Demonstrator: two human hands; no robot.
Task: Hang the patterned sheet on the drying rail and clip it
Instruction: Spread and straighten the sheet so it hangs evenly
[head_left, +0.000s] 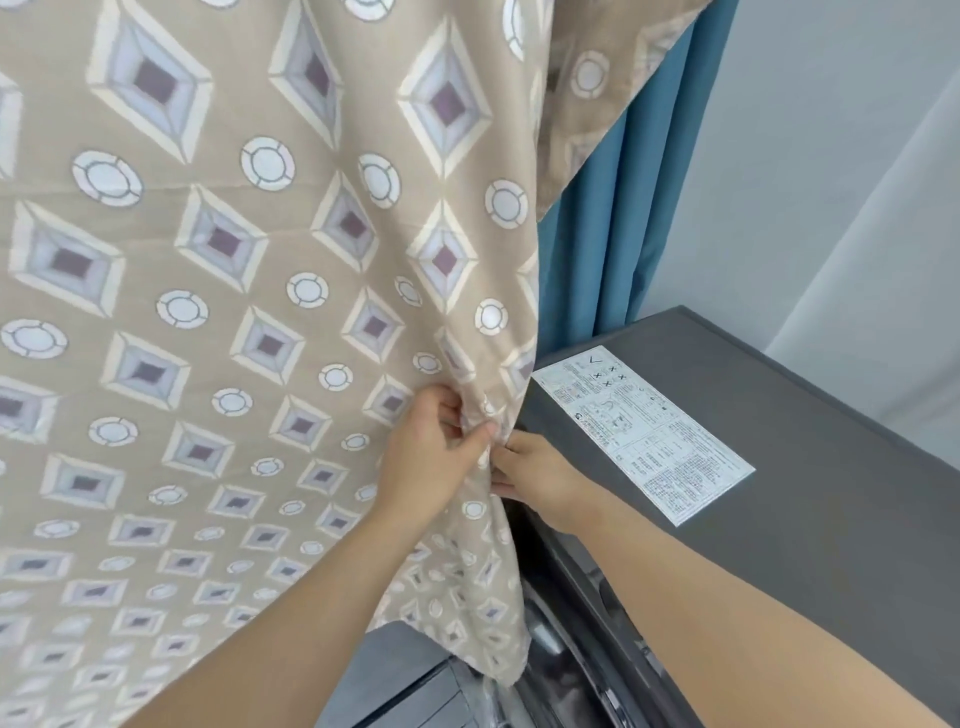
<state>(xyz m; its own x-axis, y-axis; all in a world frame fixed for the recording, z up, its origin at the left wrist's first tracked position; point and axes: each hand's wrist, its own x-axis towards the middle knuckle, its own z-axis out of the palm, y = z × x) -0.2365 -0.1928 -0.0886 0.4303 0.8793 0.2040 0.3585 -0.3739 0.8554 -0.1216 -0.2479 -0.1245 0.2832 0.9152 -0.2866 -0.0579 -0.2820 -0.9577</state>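
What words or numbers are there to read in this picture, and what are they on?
White rectangular sticker on the grey machine top: a tick mark and several "x" crosses near its top can be made out.
Same sticker, rest of the print and little drawings: too small and blurred to read.
Beige patterned sheet: only diamonds and circles, no words.

The patterned sheet (234, 312) ran off the top, left and bottom edges, so whatever bore it was out of sight, and it covered part of the blue curtain (597, 234) and the front of the grey appliance (779, 519). The fingertips of the right grip (540, 475) vanished behind the sheet's gathered edge, so its hold could not be told. The print on the label (644, 431) was too small to read.
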